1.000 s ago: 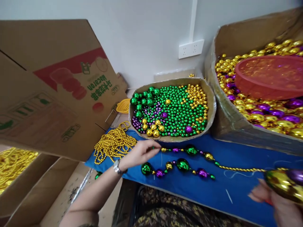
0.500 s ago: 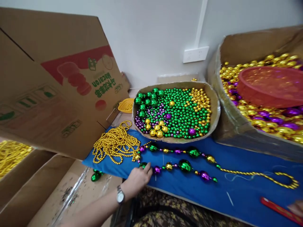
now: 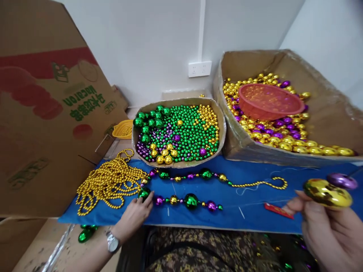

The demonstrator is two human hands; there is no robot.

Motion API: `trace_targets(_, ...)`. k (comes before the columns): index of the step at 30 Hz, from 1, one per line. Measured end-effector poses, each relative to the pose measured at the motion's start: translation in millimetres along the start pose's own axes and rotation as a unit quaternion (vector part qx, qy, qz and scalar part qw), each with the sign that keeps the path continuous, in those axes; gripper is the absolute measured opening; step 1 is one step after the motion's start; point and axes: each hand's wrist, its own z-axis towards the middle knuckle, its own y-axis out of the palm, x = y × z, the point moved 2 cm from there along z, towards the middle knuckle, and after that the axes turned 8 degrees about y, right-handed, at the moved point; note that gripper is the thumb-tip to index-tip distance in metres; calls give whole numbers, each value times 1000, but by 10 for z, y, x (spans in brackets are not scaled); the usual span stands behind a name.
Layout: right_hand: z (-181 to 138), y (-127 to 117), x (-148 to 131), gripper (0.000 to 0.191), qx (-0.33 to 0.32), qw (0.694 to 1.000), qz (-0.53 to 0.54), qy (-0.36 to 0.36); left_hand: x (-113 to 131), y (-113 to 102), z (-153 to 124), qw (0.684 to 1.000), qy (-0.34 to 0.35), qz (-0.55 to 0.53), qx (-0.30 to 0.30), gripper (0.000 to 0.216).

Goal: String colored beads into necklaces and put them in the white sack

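Note:
My left hand (image 3: 135, 211), with a watch on the wrist, has its fingers closed round a large green bead (image 3: 144, 193) on the strung bead necklace (image 3: 191, 201). This strand of green, gold and purple beads lies in a loop on the blue cloth. In my right hand (image 3: 326, 226), raised at the right, a large shiny gold bead (image 3: 327, 192) is pinched between fingers and thumb. A purple bead (image 3: 342, 181) sits against its far side. Thin thread runs across the cloth from the strand's lower end toward my right hand.
Gold bead chains (image 3: 110, 181) are heaped at the left of the cloth (image 3: 227, 219). Behind stand a shallow box (image 3: 222, 136) of small beads and a larger carton (image 3: 227, 151) with a red basket (image 3: 269, 104). A red-handled tool (image 3: 278, 210) lies near my right hand.
The view has swung right. My right hand has come further into view, now raised with gold and purple beads. My left hand stays at the same green bead.

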Motion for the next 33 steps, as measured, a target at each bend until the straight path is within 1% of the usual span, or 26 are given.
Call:
trace_targets(3, -7, 19, -37, 26, -18, 1000, 4, 1, -81, 12, -10, 1000, 1, 10, -10, 47)
trace_targets(6, -18, 42, 37, 27, -30, 999, -35, -3, -137, -19, -7, 1000, -4, -4, -18, 51)
trace_targets(8, -33, 70, 106, 26, -58, 997, -46, -14, -140, -85, 31, 1000, -9, -26, -9, 53)
trace_targets(10, -55, 110, 178, 26, -99, 993, -54, -28, -98, -218, 117, 997, -7, -64, 36, 47)
trace_targets(12, -88, 167, 245, 25, -134, 988, -68, -42, -5, -432, 251, 982, 13, -142, 124, 37)
trace_targets(13, -109, 205, 276, 25, -150, 985, -74, -44, 57, -563, 333, 963, 30, -201, 175, 32)
trace_targets(14, -135, 252, 304, 25, -168, 982, -76, -42, 126, -703, 424, 936, 46, -269, 224, 28)
trace_targets(15, -163, 307, 329, 26, -188, 979, -72, -37, 197, -841, 524, 900, 57, -345, 261, 26)
trace_targets(16, -194, 369, 353, 26, -210, 975, -66, -29, 271, -971, 632, 861, 63, -416, 284, 23)
trace_targets(18, -257, 506, 402, 26, -249, 967, -54, -11, 421, -1182, 861, 790, 54, -535, 296, 23)
trace_targets(20, -309, 634, 457, 26, -275, 960, -49, -2, 566, -1319, 1080, 723, 56, -626, 285, 26)
trace_targets(22, -342, 732, 519, 26, -287, 957, -51, -3, 689, -1384, 1265, 671, 67, -690, 262, 30)
trace_targets(23, -351, 766, 549, 26, -291, 955, -52, -6, 737, -1394, 1337, 652, 71, -712, 251, 31)
trace_targets(27, -357, 839, 648, 26, -296, 954, -57, -6, 833, -1361, 1513, 595, 56, -770, 224, 32)
trace_targets(29, -356, 863, 684, 26, -296, 953, -59, -1, 841, -1323, 1565, 573, 40, -789, 218, 32)
trace_targets(30, -355, 877, 703, 25, -296, 953, -61, 1, 840, -1303, 1590, 569, 34, -791, 224, 31)
trace_targets(31, -353, 889, 726, 24, -297, 953, -64, 2, 838, -1283, 1613, 573, 31, -784, 238, 29)
trace_targets(33, -340, 899, 786, 22, -294, 953, -71, 2, 838, -1247, 1652, 602, 36, -748, 276, 26)
